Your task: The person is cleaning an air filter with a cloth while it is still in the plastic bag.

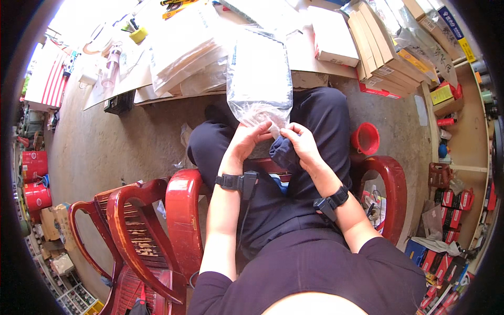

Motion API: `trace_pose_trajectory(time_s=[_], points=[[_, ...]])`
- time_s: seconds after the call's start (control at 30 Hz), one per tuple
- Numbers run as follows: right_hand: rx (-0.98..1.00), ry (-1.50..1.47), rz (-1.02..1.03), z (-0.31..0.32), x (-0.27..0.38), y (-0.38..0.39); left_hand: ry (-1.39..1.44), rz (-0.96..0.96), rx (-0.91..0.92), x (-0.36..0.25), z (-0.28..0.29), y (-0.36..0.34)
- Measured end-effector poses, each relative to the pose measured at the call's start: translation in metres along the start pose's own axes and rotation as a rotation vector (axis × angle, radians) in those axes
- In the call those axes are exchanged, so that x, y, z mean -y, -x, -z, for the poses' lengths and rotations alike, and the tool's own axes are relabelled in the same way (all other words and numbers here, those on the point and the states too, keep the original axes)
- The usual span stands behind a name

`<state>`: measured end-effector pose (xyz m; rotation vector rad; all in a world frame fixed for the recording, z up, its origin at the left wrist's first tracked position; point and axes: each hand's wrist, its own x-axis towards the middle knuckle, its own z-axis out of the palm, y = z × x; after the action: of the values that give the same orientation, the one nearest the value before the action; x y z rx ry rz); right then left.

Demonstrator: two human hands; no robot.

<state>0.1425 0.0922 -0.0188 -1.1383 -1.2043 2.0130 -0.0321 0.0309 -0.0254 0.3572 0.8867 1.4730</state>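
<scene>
A clear plastic bag (pixel 259 73) with something pale and flat inside lies toward the table edge, its crumpled end over my lap. My left hand (pixel 247 140) is closed on the left side of that gathered end, thumb against the plastic. My right hand (pixel 302 144) pinches the same end on the right, and a bunched dark navy cloth (pixel 281 152) hangs under its fingers, against the plastic. Whether the cloth is inside the bag or outside it I cannot tell.
The table (pixel 131 81) holds stacked bagged sheets (pixel 181 50), flat cartons (pixel 380 47) and a water bottle (pixel 111 68). A red bucket (pixel 363 138) stands right of my knee. Red wooden chairs (pixel 126 226) are at the left; shelves (pixel 454 147) of boxes line the right.
</scene>
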Motion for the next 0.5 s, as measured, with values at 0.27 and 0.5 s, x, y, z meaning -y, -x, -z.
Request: trace_pose_trajectory(time_s=[0.27, 0.5], points=[[-0.051, 0.212, 0.147, -0.002, 0.002, 0.0, -0.108, -0.059, 0.047, -0.002, -0.004, 0.001], [-0.088, 0.242, 0.193, -0.006, 0.001, 0.0, -0.236, -0.195, 0.061, 0.009, -0.003, -0.003]])
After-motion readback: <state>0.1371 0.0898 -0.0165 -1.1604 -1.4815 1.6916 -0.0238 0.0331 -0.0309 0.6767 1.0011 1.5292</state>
